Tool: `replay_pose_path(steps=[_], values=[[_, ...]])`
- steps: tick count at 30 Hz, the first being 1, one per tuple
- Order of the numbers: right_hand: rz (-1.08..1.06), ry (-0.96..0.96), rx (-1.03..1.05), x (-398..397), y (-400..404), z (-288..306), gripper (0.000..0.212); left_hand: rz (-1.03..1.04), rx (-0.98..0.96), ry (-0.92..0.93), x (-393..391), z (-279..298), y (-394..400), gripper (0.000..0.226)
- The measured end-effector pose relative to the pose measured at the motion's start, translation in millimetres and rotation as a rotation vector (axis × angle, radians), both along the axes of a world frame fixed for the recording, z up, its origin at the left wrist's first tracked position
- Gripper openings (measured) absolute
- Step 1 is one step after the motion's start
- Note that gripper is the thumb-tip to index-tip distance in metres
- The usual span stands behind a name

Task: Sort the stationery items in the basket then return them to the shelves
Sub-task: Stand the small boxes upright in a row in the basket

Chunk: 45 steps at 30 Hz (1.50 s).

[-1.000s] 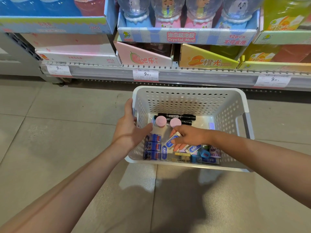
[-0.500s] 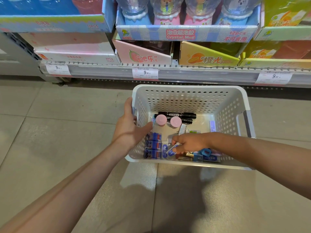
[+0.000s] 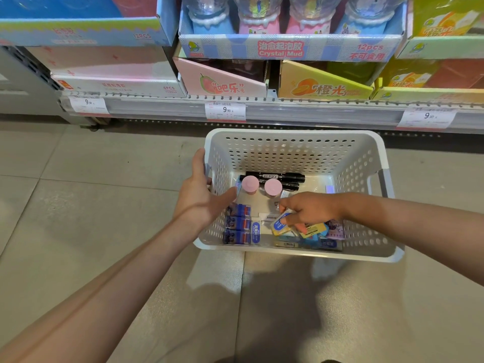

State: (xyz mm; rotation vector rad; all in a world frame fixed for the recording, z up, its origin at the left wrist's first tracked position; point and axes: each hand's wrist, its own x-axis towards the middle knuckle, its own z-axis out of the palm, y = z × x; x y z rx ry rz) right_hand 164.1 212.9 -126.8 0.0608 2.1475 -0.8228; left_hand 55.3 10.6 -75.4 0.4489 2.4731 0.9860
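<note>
Fingers of the left hand (image 3: 200,197) curl over the left rim of the white perforated plastic basket (image 3: 293,150) on the tiled floor (image 3: 78,205), thumb inside. Three blue boxed erasers (image 3: 237,226) line its near-left corner. Rightward, the right hand (image 3: 310,209) pinches a small blue-and-white wrapped eraser (image 3: 279,225).

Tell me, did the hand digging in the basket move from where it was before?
Yes. The right hand slid toward the basket's near right corner, away from the two pink caps, and now pinches a white-and-blue eraser.
</note>
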Motion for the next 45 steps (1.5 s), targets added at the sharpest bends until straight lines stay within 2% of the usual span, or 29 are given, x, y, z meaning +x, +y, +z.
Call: replay_pose_path(steps=[5, 10, 15, 22, 26, 31, 35, 41, 45], values=[[0.040, -0.068, 0.101, 1.9, 13.6, 3.3, 0.027, 0.004, 0.000, -0.006, 1.2, 1.3, 1.6, 0.090], [-0.156, -0.120, -0.075, 4.6, 15.7, -4.8, 0.010, 0.000, -0.004, -0.006, 0.7, 1.0, 1.0, 0.091], [-0.151, -0.030, -0.036, -4.2, 15.9, -20.6, 0.020, -0.005, -0.009, 0.006, 1.1, 1.6, 0.7, 0.092], [-0.301, 0.055, -0.113, -8.3, -1.3, -36.0, 0.030, -0.003, 0.009, 0.004, 1.1, 0.9, -1.1, 0.093], [-0.302, 0.156, -0.058, -2.3, -13.3, -43.4, 0.034, -0.010, 0.029, -0.006, 2.6, 2.8, -0.4, 0.093], [-0.324, 0.242, -0.079, 4.2, -23.7, -49.5, 0.029, -0.004, 0.037, -0.008, 3.0, 3.6, -0.4, 0.092], [-0.260, 0.258, -0.077, 6.2, -30.3, -51.3, 0.028, -0.005, 0.038, -0.011, 2.9, 3.2, -0.9, 0.092], [-0.202, 0.272, 0.012, 7.0, -33.0, -50.6, 0.039, -0.003, 0.036, -0.013, 4.9, 6.5, -0.3, 0.093], [-0.207, 0.271, 0.024, 8.8, -33.6, -45.0, 0.028, -0.011, 0.037, -0.017, 5.9, 8.2, 0.5, 0.093]])
